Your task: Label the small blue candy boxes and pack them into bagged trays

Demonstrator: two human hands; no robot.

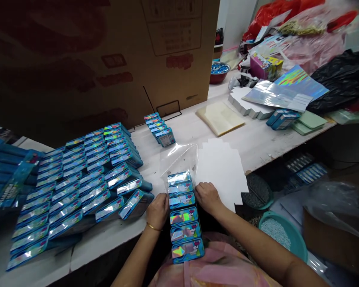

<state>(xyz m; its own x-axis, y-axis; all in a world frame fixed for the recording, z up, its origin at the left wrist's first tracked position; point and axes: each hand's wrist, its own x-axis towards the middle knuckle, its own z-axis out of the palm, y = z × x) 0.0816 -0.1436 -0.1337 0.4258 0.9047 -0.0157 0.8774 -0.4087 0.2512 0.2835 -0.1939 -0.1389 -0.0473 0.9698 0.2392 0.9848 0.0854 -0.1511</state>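
Note:
A row of several small blue boxes (184, 217) with shiny tops runs from the table edge toward my lap. A clear plastic bag (179, 157) lies flat beyond the row, and its film seems to cover the far boxes. My left hand (157, 211), with a gold bangle at the wrist, is closed at the left side of the row, on the bag's edge. Opposite it, my right hand (208, 196) has its fingers curled on the bag's right edge. The fingertips of both hands are partly hidden. White card sheets (223, 171) lie beside my right hand.
Many blue boxes (86, 171) stand in rows at left, and a short row (160, 129) stands farther back. A large cardboard carton (107, 59) blocks the back. A stack of clear sleeves (219, 118) lies right of centre. Teal basins (283, 235) sit below the table's right edge.

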